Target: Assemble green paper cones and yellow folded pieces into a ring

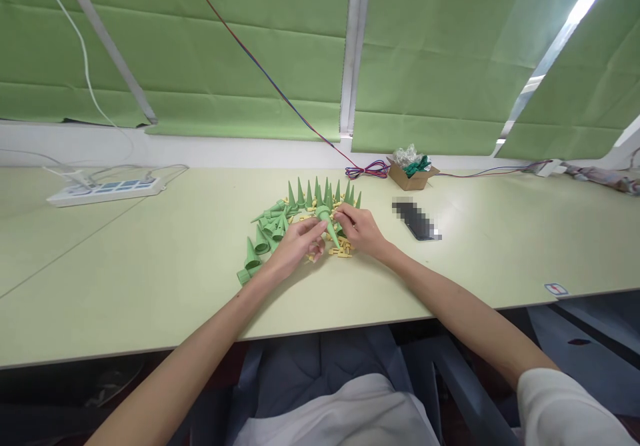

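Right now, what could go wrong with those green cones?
The left hand holds one cone by its side, tip slanting down; if it slips, it could scatter the yellow bits below. The right hand is close to the upright cones, so a bump might topple some. The cones lying on their sides might roll if nudged.

A tapered green plastic spike (pixel 331 230) slants, tip nearward, in the left hand (pixel 302 241). Beyond it, other green spikes (pixel 253 255) stand or lie loosely, among scattered small yellow fittings (pixel 342 249).
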Demonstrator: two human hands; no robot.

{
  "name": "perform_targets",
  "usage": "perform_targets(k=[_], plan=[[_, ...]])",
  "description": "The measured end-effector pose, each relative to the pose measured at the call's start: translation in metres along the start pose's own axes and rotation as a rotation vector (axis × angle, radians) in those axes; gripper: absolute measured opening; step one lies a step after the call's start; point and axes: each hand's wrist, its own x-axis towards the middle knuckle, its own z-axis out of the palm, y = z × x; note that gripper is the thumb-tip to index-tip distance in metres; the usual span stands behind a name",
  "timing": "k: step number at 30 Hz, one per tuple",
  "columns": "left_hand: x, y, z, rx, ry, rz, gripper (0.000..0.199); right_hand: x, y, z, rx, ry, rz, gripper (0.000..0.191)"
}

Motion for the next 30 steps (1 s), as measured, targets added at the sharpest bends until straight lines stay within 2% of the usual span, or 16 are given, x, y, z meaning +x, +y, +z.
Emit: perform_targets(k=[3,6,10,13,17,22,26,28,30], plan=[[-0.002,0.001,0.002,0.197,0.027,0.101,0.032,0.0,-0.002,0.0,0.002,0.001,0.026,0.034],[-0.003,0.002,0.006,0.368,0.104,0.169,0.03,0.0,-0.003,0.001,0.005,-0.004,0.05,0.038],[-0.002,-0.002,0.008,0.486,0.225,0.318,0.028,0.0,-0.004,0.004,0.062,-0.014,0.115,0.04],[0.0,-0.005,0.008,0.53,0.267,0.405,0.025,-0.001,-0.002,0.007,0.106,0.001,0.134,0.041],[0.001,-0.005,0.009,0.502,0.288,0.359,0.021,-0.001,0.001,0.01,0.141,0.021,0.134,0.041],[0.0,-0.001,0.011,0.388,0.293,0.272,0.03,-0.002,-0.004,0.011,0.149,0.039,0.146,0.039],[0.001,-0.001,0.01,0.294,0.184,0.19,0.038,-0.002,-0.008,0.008,0.158,0.055,0.13,0.034],[0.003,-0.002,0.008,0.162,0.125,0.144,0.046,-0.001,-0.009,0.007,0.155,0.069,0.122,0.032],[0.005,-0.002,0.007,0.01,0.115,0.09,0.052,-0.001,-0.009,0.006,0.135,0.068,0.105,0.031]])
